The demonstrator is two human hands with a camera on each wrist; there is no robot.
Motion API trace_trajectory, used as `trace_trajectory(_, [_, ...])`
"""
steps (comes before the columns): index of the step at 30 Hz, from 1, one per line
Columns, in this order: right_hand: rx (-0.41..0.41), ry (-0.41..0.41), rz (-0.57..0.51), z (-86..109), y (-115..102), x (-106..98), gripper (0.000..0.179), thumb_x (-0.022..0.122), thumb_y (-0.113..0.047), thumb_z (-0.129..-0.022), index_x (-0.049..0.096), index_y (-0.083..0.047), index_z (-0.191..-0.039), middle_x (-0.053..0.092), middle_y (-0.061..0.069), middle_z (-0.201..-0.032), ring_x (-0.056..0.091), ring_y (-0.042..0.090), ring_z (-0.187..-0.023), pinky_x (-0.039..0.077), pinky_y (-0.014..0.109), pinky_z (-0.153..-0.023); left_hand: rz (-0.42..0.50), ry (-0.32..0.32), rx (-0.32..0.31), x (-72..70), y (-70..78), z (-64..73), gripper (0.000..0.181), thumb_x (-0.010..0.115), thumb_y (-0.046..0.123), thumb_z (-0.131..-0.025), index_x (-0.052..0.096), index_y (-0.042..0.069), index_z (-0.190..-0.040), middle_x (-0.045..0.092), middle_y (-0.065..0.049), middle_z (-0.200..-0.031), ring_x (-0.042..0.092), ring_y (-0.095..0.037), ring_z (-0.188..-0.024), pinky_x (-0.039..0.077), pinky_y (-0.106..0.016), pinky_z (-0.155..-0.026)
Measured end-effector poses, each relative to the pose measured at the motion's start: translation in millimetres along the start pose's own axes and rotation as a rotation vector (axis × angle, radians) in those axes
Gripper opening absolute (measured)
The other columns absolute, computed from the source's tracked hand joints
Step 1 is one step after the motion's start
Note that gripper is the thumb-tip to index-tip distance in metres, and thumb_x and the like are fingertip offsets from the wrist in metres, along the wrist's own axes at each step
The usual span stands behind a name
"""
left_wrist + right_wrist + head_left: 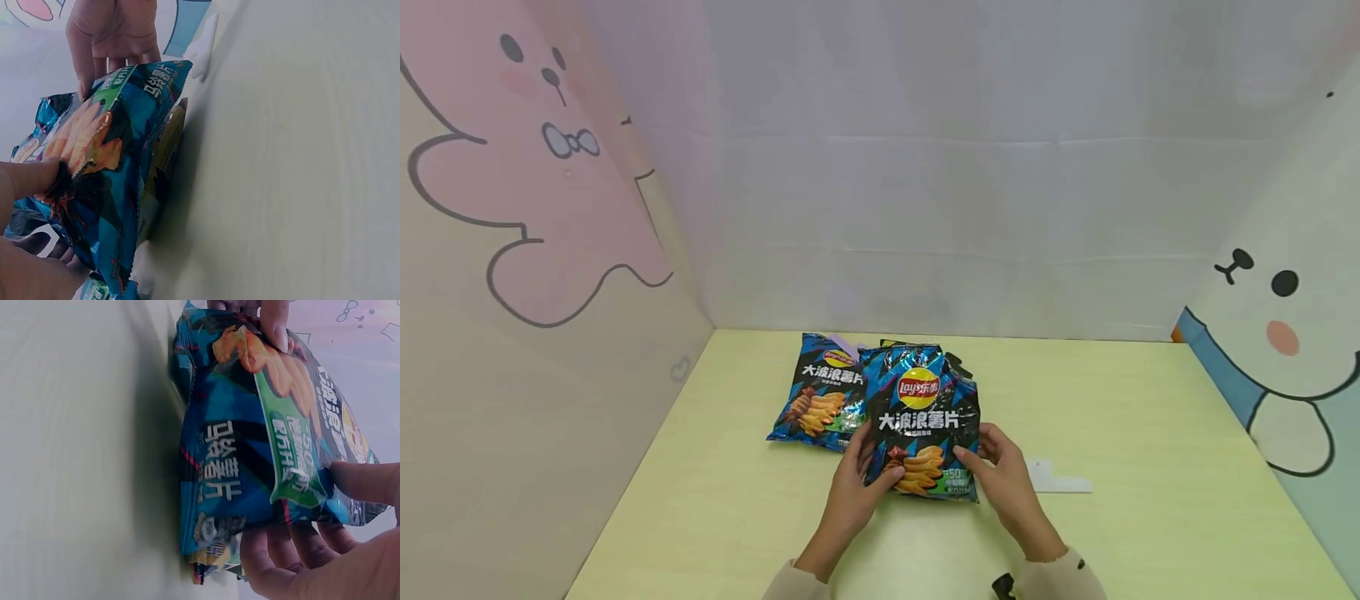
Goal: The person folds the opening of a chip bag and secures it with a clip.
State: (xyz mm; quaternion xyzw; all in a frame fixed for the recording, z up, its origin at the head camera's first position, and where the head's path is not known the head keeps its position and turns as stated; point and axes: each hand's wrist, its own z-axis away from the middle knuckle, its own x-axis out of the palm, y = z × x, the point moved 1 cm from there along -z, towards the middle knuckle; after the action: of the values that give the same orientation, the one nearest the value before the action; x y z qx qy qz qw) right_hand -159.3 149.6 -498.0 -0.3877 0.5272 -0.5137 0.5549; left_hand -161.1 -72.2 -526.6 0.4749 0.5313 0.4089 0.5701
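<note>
Both hands grip a blue and black bag of potato chips (919,425) by its lower sides, front facing me and tilted up. My left hand (852,493) has its thumb over the front and its fingers behind. The right hand (1009,487) holds the opposite edge the same way, as the right wrist view also shows. A similar chip bag (816,396) lies on the table at the left, partly covered by the held one. Close behind the held bag, a yellowish packet (164,153) shows in the left wrist view, mostly hidden.
On the pale yellow table (1150,433), a flat white piece (1063,479) lies beyond the right hand. A small black object (1003,586) is beside the right sleeve. A bit of lilac (847,345) peeks out behind the bags. Printed curtains (955,192) enclose the table.
</note>
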Motion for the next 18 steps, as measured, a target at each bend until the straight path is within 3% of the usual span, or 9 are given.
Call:
trace_trajectory(5, [0.018,-0.037,-0.055,1.4,5,7,0.035,0.068,-0.007,-0.094,0.059,0.000,-0.127,0.068,0.018,-0.123,0.064,0.011,-0.098,0.055,0.020,-0.079,0.008,0.005,-0.002,-5.1,-6.0,6.2,0.081,0.074,0.027,-0.093,0.028,0.007,-0.157,0.042,-0.023,-0.155,0.042,-0.043,-0.143,0.034,-0.055,-0.120])
trace_trajectory(18, [0.038,-0.051,-0.046,0.5,12,13,0.033,0.068,-0.011,-0.095,0.062,0.000,-0.125,0.070,0.017,-0.122,0.067,0.016,-0.102,0.055,0.020,-0.083,0.021,0.015,-0.053,-9.1,-13.3,15.5,0.086,0.076,0.027,-0.090,0.026,0.005,-0.157,0.040,-0.026,-0.155,0.042,-0.045,-0.143,0.034,-0.057,-0.119])
